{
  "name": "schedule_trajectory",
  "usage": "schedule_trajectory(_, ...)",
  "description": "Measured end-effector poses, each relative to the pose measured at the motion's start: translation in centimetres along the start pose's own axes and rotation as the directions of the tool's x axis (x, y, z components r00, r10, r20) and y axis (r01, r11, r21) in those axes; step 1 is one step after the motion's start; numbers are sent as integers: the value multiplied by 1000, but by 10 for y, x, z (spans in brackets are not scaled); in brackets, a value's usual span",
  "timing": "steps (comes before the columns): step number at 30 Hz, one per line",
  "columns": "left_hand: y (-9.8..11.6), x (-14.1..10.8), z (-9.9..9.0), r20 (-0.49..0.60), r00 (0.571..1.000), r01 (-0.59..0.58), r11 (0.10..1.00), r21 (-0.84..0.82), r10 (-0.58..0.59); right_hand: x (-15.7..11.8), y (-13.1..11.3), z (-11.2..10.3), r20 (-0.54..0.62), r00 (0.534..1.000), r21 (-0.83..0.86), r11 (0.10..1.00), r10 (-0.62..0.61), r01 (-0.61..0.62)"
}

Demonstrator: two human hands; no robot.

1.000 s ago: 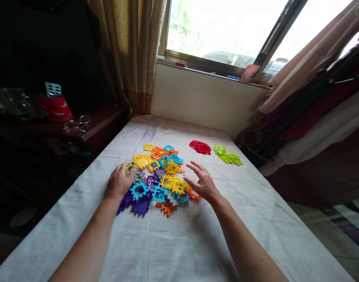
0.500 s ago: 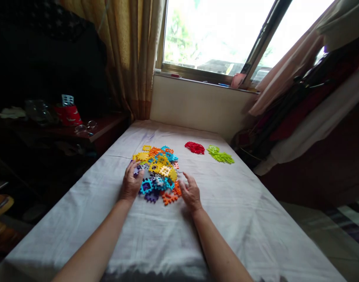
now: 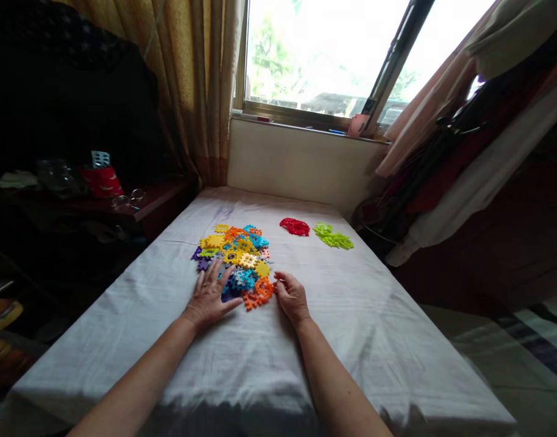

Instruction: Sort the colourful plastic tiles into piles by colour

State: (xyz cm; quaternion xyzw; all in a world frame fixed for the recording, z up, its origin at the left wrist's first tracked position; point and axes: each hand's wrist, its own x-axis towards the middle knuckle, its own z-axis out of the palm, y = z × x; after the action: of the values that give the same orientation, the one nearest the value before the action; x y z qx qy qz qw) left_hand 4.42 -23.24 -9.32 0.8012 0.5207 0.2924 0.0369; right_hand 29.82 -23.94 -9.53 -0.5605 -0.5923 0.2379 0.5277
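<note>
A mixed heap of flat plastic interlocking tiles in yellow, orange, blue, purple and other colours lies in front of me. My left hand is spread with its fingers apart over the heap's near left side, covering some blue and purple tiles. At the near right edge, my right hand has its fingers curled, thumb close to the forefinger, beside the orange tiles. Whether anything is between those fingers I cannot make out.
Farther back lie a red pile of tiles and a lime green pile. The white sheet covers the surface. At the left, glasses and a red container stand on a dark cabinet. Clothes hang at the right.
My left hand has moved from the heap's left edge onto its near side, fingers spreading. My right hand's fingers have curled in. The view has shifted slightly.
</note>
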Motion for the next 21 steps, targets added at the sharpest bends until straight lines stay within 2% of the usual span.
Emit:
schedule_trajectory(2,6,-3,-1,80,995,-66,993,95,58,1,4,-1,-8,999,56,997,45,-45)
schedule_trajectory(4,9,-3,-2,94,994,-64,989,137,52,2,8,-1,-30,997,80,994,77,-75)
schedule_trajectory(10,6,2,-2,-29,991,134,973,187,-131,3,8,0,-51,991,70,991,121,-117)
schedule_trajectory(14,1,3,2,-116,975,210,960,187,-191,4,2,-2,-46,993,46,993,112,-110)
schedule_trajectory(18,-5,3,4,-136,976,191,971,141,-172,5,-1,-5,-29,993,54,992,113,-111)
schedule_trajectory(21,-6,1,2,-96,991,100,992,78,-93,4,-2,-5,1,992,104,987,125,-124)
